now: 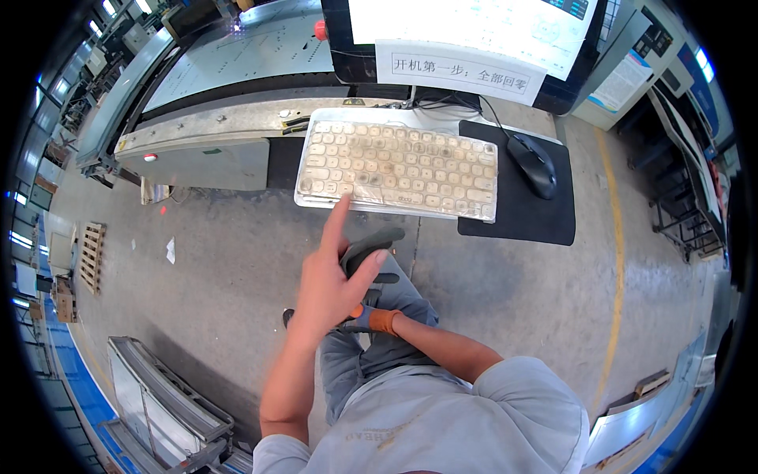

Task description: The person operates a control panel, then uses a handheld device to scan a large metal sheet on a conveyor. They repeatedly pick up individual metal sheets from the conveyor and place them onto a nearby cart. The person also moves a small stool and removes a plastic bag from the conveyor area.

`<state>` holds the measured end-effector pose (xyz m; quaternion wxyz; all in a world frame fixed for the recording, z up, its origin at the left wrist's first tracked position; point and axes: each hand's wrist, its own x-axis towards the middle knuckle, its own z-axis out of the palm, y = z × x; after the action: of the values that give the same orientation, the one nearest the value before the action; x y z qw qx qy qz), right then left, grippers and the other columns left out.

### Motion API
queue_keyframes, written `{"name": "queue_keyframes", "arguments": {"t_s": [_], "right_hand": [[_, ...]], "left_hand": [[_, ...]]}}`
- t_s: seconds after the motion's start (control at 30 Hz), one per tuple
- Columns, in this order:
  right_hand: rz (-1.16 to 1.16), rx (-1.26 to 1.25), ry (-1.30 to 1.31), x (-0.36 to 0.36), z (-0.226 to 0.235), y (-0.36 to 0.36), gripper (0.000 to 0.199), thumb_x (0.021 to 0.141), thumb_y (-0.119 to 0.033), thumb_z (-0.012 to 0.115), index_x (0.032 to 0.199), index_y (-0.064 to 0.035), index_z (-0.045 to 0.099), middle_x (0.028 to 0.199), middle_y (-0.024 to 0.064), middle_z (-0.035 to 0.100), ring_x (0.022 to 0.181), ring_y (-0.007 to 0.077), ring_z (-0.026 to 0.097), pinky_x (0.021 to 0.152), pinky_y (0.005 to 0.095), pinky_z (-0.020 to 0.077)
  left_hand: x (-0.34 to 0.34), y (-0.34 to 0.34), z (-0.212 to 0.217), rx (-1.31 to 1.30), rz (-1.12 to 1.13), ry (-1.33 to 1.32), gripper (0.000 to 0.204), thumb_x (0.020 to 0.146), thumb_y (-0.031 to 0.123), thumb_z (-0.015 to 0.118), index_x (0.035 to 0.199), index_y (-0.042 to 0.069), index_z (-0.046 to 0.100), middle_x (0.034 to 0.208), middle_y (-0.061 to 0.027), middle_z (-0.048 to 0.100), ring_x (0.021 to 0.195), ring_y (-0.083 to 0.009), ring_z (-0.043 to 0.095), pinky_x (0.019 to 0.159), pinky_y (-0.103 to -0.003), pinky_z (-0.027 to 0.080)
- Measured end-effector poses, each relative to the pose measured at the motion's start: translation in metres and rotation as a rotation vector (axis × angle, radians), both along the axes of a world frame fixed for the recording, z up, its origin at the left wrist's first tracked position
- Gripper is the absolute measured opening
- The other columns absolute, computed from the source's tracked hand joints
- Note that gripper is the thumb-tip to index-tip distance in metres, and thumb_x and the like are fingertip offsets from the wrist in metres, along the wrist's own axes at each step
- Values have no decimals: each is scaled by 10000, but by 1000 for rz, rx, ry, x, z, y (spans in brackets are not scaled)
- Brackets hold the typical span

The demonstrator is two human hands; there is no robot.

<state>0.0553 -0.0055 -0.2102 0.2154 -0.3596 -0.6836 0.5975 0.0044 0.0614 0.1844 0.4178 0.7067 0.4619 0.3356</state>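
My bare left hand point(328, 284) reaches forward with the index finger stretched out and the thumb apart. Its fingertip meets the near edge of a worn, stained white keyboard point(403, 166), left of its middle; whether a key is pressed I cannot tell. Behind and below it, my right hand point(366, 314) wears a work glove with an orange cuff. A dark grey glove point(373, 243), its limp fingers pointing right, appears to be held there; my left hand hides most of that grip. The keyboard lies on a white tray point(303, 201).
A black mouse point(534, 166) rests on a black mouse pad point(517, 229) right of the keyboard. Beyond stands a monitor point(474, 20) with a paper sign point(462, 73). A machine bed with a metal sheet point(260, 59) and a red button point(320, 30) are at far left.
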Motion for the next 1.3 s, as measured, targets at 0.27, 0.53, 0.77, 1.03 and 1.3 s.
{"name": "queue_keyframes", "arguments": {"t_s": [0.27,0.53,0.77,1.03,1.3], "right_hand": [[55,121,24,22,24,-11,350,907,-236,589,1209,-79,670,1198,140,699,1104,287,653,994,380,482],[340,36,-260,-30,115,-27,429,877,-340,593,1196,-68,686,1148,168,707,1074,341,657,964,428,494],[1090,676,-189,-123,260,-123,365,889,-317,621,1151,-73,692,1113,152,716,1063,370,661,911,487,519],[1435,1009,21,-135,340,-162,338,882,-258,618,1168,-99,699,1239,162,677,1129,315,654,926,479,524],[1520,948,31,-135,331,-189,365,887,-263,623,1202,-85,678,1255,169,667,1145,313,644,945,464,513]], "left_hand": [[-45,-65,-78,-232,247,-149,594,898,143,729,1439,33,509,838,-12,601,741,-76,532,667,-240,450],[-82,-61,-89,-134,218,150,335,892,214,748,1158,18,688,881,-97,725,797,-139,672,728,-287,533],[-42,-54,-114,369,-286,448,295,875,338,715,971,67,649,850,-132,672,750,-365,670,644,-446,535],[45,-134,-181,363,-810,451,234,907,314,671,1010,104,663,881,-148,688,804,-332,701,675,-434,549],[3,-159,-203,130,-510,422,267,913,324,671,1038,89,665,892,-149,694,805,-320,699,683,-423,546]]}}
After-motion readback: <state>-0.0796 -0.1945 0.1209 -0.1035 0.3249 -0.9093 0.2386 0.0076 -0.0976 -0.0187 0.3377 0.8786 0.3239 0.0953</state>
